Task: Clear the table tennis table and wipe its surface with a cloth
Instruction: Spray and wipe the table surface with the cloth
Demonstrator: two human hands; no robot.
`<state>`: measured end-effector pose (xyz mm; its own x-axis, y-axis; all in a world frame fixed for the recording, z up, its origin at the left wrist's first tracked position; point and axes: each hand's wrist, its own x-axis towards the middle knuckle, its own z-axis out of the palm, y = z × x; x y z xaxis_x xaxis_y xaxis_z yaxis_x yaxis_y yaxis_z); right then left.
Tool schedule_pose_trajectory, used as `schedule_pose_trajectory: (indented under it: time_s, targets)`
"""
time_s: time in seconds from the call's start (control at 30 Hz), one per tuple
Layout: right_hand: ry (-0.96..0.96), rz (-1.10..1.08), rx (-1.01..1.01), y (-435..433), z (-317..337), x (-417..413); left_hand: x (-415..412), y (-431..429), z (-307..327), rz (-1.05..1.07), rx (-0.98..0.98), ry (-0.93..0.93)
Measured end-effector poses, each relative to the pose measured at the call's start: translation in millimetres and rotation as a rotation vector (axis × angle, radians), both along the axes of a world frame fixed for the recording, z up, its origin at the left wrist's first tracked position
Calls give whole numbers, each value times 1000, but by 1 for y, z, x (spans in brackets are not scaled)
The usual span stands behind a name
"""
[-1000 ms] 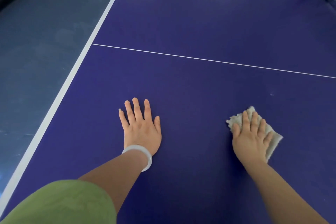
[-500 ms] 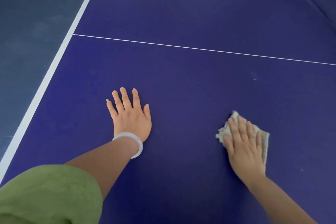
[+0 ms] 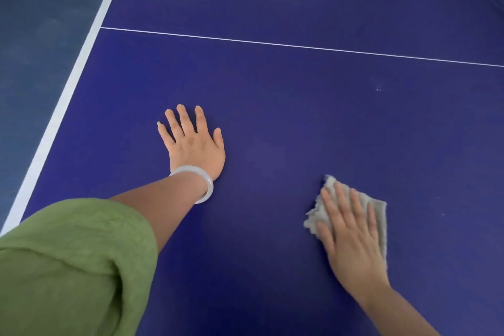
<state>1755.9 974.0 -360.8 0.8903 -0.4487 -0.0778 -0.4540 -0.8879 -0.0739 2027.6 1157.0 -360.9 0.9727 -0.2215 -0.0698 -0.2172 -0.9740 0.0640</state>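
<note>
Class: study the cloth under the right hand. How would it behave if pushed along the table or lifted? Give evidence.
Probably floppy: the cloth shows crumpled, ragged edges around the right hand, so it would likely droop when lifted. It looks thin, so likely light. Pressed flat, it should slide over the smooth table, perhaps bunching at the front.
</note>
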Motion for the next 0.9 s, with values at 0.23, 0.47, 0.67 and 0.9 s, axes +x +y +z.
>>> schedule_pose_trajectory:
  time_s: [0.23, 0.47, 0.67, 0.9]
  targets:
    - [15, -460, 58, -23, -1, -11, 0, 1, -3, -4, -15, -18]
    - [-3, -466, 71, -24, 0, -11, -6, 2, 3, -73, -7, -8]
    - [-19, -358, 99, -27, 2, -13, -45, -42, 8, -414, -169, -63]
    - [16, 241, 1, -43, 4, -113, -117, -138, 4, -186, 10, 14]
